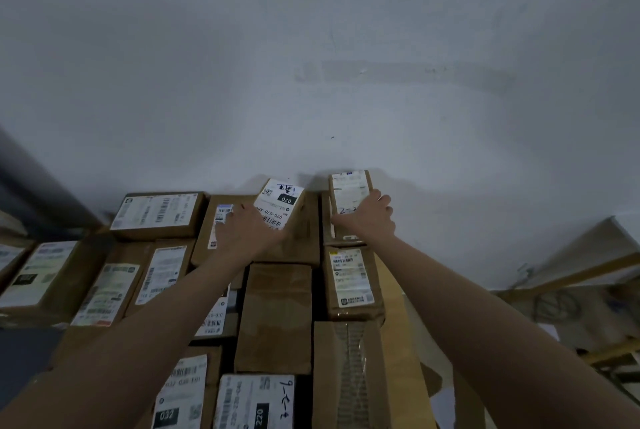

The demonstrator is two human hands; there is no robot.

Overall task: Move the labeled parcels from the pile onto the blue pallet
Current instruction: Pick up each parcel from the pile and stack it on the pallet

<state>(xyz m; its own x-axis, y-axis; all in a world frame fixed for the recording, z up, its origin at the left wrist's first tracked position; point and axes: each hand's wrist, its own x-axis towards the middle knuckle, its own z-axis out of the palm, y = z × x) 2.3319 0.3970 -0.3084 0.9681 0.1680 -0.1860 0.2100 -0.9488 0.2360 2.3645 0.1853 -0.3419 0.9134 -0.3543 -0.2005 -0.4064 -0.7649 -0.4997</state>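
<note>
Brown cardboard parcels with white shipping labels lie packed side by side against a pale wall. My left hand (247,229) grips the near end of a small parcel with a "070" label (282,202), which sits tilted on top of a larger box (298,248). My right hand (370,217) holds a narrow parcel with a white label (348,188) at the back by the wall, fingers curled over its right edge. Both arms reach far forward over the stack.
More labeled parcels fill the left (156,214) and the near rows, among them one marked "220" (256,401) and one marked "032" (180,394). A dark blue surface (20,356) shows at lower left. Flattened cardboard and yellow bars (588,276) lie to the right.
</note>
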